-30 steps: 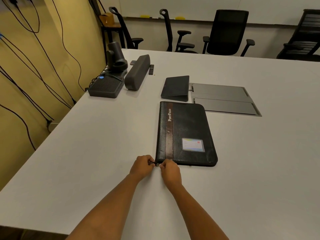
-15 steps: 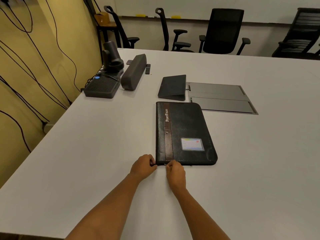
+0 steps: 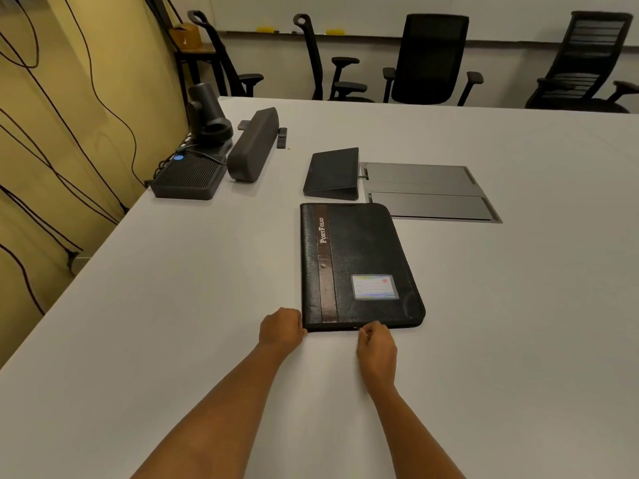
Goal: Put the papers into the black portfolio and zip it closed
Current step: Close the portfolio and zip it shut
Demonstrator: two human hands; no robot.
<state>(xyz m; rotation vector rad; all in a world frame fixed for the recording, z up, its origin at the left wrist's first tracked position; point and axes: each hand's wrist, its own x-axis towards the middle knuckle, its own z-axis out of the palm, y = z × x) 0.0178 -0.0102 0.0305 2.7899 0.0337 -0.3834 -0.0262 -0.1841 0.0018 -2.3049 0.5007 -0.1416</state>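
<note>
The black portfolio (image 3: 359, 264) lies flat and folded shut on the white table (image 3: 518, 305), spine to the left, with a brown stripe and a small label card on its cover. My left hand (image 3: 281, 328) is closed against its near left corner, holding it there. My right hand (image 3: 375, 344) pinches the small zipper pull on the near edge, about a third of the way along from the spine. No papers are visible outside the portfolio.
Behind the portfolio stand a dark angled tablet stand (image 3: 333, 174) and a grey flip-lid cable box (image 3: 428, 191) set in the table. At the far left are a speaker bar (image 3: 254, 145), a camera (image 3: 207, 114) and a black box (image 3: 188, 176). Office chairs line the far side.
My right hand has slid rightward along the near edge with the zipper pull, away from the left hand. The left hand has stayed at the corner.
</note>
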